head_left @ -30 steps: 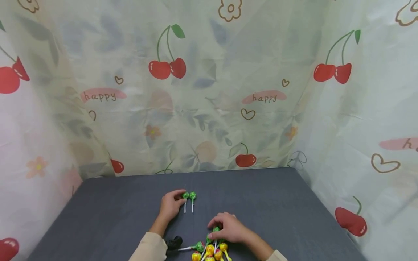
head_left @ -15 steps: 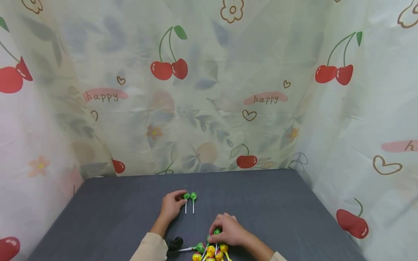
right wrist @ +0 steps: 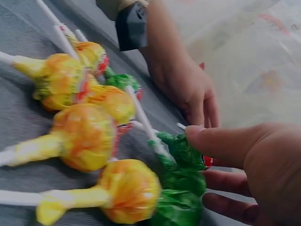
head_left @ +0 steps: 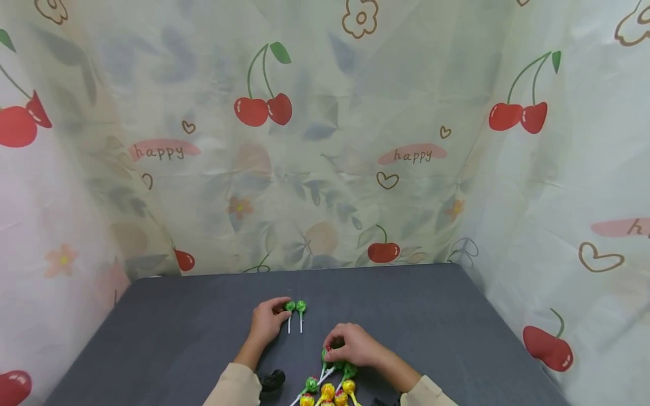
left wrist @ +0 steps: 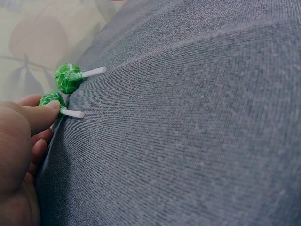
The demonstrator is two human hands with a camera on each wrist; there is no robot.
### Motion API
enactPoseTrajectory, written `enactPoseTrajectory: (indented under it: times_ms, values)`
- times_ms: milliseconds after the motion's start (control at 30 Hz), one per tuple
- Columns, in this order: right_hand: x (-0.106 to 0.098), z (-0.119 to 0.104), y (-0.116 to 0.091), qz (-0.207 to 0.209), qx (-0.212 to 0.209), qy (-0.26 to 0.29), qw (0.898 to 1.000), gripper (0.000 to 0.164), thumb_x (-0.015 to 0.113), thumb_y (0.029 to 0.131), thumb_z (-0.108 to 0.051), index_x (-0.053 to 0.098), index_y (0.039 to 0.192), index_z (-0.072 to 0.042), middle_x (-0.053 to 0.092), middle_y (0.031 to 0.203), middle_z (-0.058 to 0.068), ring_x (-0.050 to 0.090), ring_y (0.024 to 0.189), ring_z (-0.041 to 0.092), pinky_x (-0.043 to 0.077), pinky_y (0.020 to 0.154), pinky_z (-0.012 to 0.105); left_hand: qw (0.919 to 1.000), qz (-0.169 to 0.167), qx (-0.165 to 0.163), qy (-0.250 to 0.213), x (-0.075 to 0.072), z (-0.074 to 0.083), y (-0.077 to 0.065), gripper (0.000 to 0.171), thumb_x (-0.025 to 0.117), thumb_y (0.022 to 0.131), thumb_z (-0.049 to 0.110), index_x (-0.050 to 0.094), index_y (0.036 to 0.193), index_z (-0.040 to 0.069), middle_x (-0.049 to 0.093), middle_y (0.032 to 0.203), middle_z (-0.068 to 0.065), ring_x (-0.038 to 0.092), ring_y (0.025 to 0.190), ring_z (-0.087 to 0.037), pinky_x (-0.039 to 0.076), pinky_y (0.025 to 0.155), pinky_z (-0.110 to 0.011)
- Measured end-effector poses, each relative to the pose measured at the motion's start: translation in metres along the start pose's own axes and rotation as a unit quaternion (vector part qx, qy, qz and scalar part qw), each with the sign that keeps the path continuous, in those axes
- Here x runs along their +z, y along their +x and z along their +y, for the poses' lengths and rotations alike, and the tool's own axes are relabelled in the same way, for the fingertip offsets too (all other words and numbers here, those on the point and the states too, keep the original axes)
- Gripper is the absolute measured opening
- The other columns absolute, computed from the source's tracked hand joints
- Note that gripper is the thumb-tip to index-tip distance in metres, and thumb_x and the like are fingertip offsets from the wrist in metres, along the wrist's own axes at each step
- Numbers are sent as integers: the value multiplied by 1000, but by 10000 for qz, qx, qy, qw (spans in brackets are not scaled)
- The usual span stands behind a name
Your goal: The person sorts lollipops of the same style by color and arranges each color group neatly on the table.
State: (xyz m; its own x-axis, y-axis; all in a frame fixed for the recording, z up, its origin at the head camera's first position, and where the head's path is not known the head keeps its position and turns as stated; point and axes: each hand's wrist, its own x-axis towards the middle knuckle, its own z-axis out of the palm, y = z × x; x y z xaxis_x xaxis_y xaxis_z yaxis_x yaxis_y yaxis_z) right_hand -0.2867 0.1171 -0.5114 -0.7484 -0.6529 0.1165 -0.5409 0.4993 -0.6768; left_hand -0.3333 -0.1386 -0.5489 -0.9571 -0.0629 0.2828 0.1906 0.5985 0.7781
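Two green-wrapped lollipops lie side by side toward the back of the table, sticks pointing to the near edge. My left hand (head_left: 266, 321) pinches the left one (left wrist: 51, 100) between thumb and fingers; the other green lollipop (left wrist: 69, 78) lies just beside it, untouched. Nearer to me, my right hand (head_left: 358, 345) is at the far side of a lollipop pile and holds a green lollipop (right wrist: 186, 148) by its head, thumb on the wrapper. More green lollipops (right wrist: 181, 207) lie close under those fingers. Several yellow lollipops (head_left: 328, 390) make up the near part of the pile.
A dark grey cloth covers the table (head_left: 406, 316). Patterned curtains (head_left: 325, 141) stand along its back and both sides. A black strap-like object (head_left: 272, 380) shows by the left sleeve.
My right hand has lifted slightly and shifted away from me with a green lollipop. Other green lollipops in the pile have shifted and turned. My left hand stays on its lollipop.
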Motion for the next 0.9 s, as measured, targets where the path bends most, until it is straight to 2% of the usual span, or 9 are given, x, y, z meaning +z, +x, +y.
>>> enactPoseTrajectory:
  times_ms: [233,400,700,900]
  values:
    - [-15,-4,13,-353,138,163,9991,11,79,82,-18,73,90,-13,63,78,-14,56,71,1,46,69,23,10000,7,33,-19,1,-1,0,29,76,82,5,74,110,10,68,88,-1,60,78,-15,47,70,-36]
    - [-28,-8,22,-481,194,151,9985,12,77,83,-14,73,94,-10,66,81,-11,59,74,3,49,70,24,10000,-4,2,46,2,-1,1,28,77,82,6,74,110,10,68,87,0,60,78,-15,47,70,-36]
    - [-40,-9,39,-114,251,-71,9996,20,74,85,-4,71,105,-2,67,89,-5,61,80,11,49,70,26,9999,-40,-26,102,1,1,0,29,77,82,7,74,111,11,67,85,1,59,77,-14,47,70,-36]
    - [-42,-3,49,78,333,103,9994,22,72,84,0,71,106,0,67,91,-1,62,83,14,50,71,29,9999,-42,-64,67,0,2,0,29,77,81,6,74,110,9,67,84,1,59,76,-14,47,70,-36]
